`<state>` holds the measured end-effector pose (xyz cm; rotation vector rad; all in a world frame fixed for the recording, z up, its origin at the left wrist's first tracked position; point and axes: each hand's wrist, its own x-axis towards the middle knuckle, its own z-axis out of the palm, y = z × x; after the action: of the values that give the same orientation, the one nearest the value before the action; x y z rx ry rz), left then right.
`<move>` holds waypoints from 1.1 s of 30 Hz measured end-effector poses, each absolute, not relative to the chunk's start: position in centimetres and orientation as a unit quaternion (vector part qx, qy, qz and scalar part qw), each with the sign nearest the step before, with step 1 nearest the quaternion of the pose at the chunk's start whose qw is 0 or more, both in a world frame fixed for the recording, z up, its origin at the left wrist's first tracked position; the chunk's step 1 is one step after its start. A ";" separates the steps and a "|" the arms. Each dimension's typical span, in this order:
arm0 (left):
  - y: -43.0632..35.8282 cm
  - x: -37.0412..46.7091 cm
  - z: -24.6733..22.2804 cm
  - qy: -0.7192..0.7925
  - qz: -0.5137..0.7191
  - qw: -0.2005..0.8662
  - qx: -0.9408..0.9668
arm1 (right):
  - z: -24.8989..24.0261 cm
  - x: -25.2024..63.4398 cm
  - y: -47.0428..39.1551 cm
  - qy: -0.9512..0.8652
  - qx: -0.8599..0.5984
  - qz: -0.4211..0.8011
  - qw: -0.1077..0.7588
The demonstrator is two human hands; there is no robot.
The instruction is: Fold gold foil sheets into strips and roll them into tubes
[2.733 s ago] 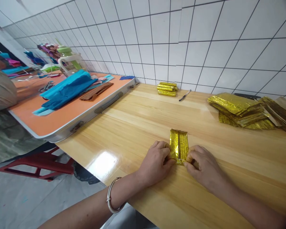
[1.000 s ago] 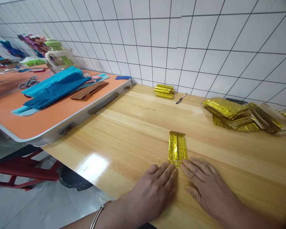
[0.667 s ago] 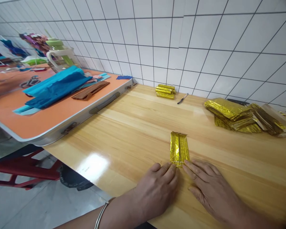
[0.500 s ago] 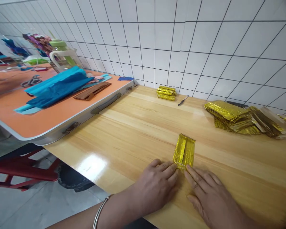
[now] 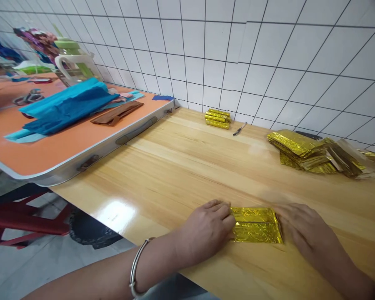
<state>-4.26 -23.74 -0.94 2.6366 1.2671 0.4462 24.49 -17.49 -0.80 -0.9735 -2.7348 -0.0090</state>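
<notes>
From here I see the left hand [image 5: 208, 231] with fingers curled over the left end of the gold foil piece [image 5: 258, 225], which lies flat near the front edge of the wooden bench [image 5: 162, 175]. The right hand [image 5: 309, 233], blurred, hovers or rests by its other end, fingers together; whether it touches, I can't tell. Gold rolls [image 5: 218, 119] sit at the bench's back edge, beside a pen [image 5: 240, 128].

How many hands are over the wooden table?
2: the left hand on the left end of the gold foil, the right hand, blurred, at its right end.
</notes>
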 end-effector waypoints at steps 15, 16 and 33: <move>-14.1 -6.6 0.3 0.280 0.107 0.040 0.953 | -0.6 21.9 -19.2 -0.942 -0.312 0.074 0.100; -14.2 -6.5 0.2 0.281 0.108 0.040 0.953 | -0.6 21.5 -18.8 -0.940 -0.319 0.054 0.109; -16.8 -9.5 -0.2 0.324 0.122 0.139 0.928 | -2.1 19.0 -16.2 -0.973 -0.229 -0.013 0.023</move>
<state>-9.52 -16.84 -0.18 2.6816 0.9370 0.3513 18.96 -16.23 -2.14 -0.7078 -3.0143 -0.0407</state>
